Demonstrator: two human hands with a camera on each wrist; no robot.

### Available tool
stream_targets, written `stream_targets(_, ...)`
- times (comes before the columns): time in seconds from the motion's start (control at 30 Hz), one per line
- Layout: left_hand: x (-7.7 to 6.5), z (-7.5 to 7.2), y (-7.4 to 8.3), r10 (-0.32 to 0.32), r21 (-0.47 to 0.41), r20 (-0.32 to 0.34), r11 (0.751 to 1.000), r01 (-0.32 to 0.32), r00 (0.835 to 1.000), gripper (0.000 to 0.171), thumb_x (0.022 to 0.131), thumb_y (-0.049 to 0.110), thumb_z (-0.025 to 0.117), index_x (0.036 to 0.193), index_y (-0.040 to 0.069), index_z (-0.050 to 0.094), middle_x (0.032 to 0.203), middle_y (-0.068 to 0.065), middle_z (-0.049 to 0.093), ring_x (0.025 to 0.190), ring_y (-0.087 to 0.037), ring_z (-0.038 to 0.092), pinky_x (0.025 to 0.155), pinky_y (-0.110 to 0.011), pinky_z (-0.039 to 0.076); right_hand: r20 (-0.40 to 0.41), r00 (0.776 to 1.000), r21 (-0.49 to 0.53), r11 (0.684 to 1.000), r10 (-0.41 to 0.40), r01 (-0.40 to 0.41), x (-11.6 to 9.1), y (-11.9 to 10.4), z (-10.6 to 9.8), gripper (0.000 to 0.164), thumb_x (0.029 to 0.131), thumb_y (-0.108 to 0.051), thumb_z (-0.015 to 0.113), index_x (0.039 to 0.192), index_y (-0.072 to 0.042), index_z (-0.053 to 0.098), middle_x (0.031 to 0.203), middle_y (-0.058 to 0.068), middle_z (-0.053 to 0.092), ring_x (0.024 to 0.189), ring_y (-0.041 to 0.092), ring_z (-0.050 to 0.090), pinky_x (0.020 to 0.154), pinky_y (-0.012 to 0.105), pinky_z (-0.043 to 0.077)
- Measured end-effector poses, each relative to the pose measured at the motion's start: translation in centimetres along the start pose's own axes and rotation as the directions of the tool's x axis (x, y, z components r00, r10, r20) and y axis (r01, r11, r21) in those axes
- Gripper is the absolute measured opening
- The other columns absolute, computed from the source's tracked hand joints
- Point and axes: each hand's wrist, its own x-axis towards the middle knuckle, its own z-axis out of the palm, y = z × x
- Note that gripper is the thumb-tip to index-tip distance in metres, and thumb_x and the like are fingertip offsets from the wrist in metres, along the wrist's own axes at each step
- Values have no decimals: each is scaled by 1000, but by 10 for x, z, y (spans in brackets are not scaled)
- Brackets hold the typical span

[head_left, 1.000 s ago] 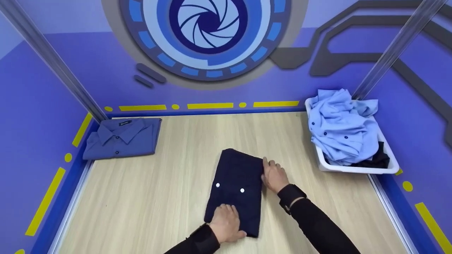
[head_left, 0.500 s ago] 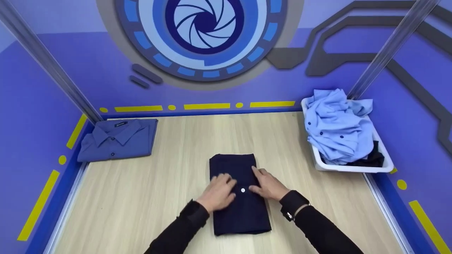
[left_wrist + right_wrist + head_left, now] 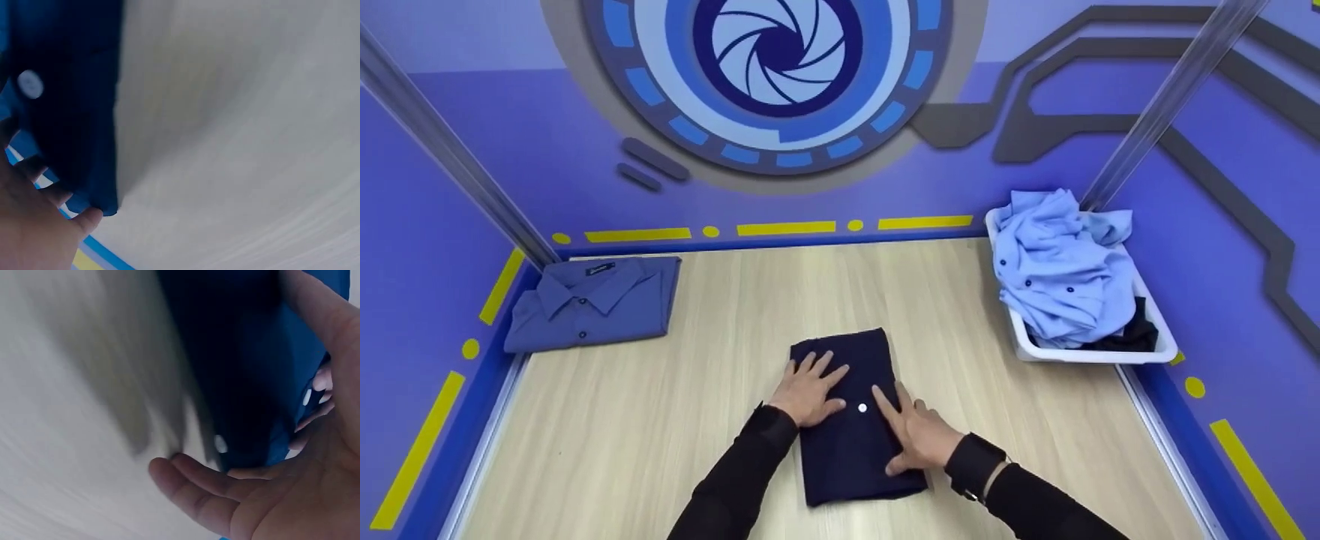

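Note:
A folded navy garment [image 3: 847,465] with a white button [image 3: 862,408] lies on the table in front of me. On its upper left part rests my left hand [image 3: 808,391], fingers spread and straight. My right hand [image 3: 921,435] touches the right edge, index finger and thumb stretched over the cloth. In the left wrist view, the left hand [image 3: 34,225] is beside the dark cloth [image 3: 73,124]. The right wrist view shows the right hand [image 3: 298,495] with extended fingers along the cloth [image 3: 230,354], where white buttons are visible.
A folded slate-blue shirt [image 3: 615,315] lies at the back left. At the back right, a white bin [image 3: 1155,352] holds a crumpled light blue shirt [image 3: 1057,277] and a black cloth [image 3: 1136,334]. Purple walls [image 3: 780,202] enclose the wooden table [image 3: 720,300].
My left hand has gone from the garment's lower end to its upper left. The right hand has slid down the right edge. The garment has turned, and one white button is now covered.

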Motion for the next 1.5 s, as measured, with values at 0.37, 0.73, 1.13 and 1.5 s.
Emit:
stream_targets(0.37,-23,2,-4,-128,106,-46,986,132,991,59,97,51,48,147,20,43,142,-19,43,125,-41,46,95,-53,45,-119,992,21,999,42,-40,5,28,-5,116,64,-25,90,154,-3,20,147,38,25,127,54,37,92,61,43)
stream_targets(0.73,-47,9,2,-138,39,-88,989,141,987,54,93,35,62,135,4,50,127,-29,48,92,-38,64,71,-41,57,-277,950,-5,988,145,-152,20,63,-9,88,76,-19,82,146,4,35,131,33,45,106,50,52,76,56,51)
stream_targets(1.13,-48,6,10,-205,-131,115,967,219,972,69,92,46,61,136,-4,43,114,-27,64,104,-36,65,87,-43,53,-463,869,-38,976,173,-215,39,67,1,43,84,-16,73,117,5,56,107,27,55,86,44,57,64,52,52)
stream_targets(1.5,-27,-10,-13,-218,-143,-239,972,188,946,34,86,22,72,111,1,62,98,-15,62,88,-28,62,74,-41,52,-462,879,65,993,117,-98,42,70,-5,44,85,-11,70,124,6,57,112,28,55,92,46,60,76,55,51)
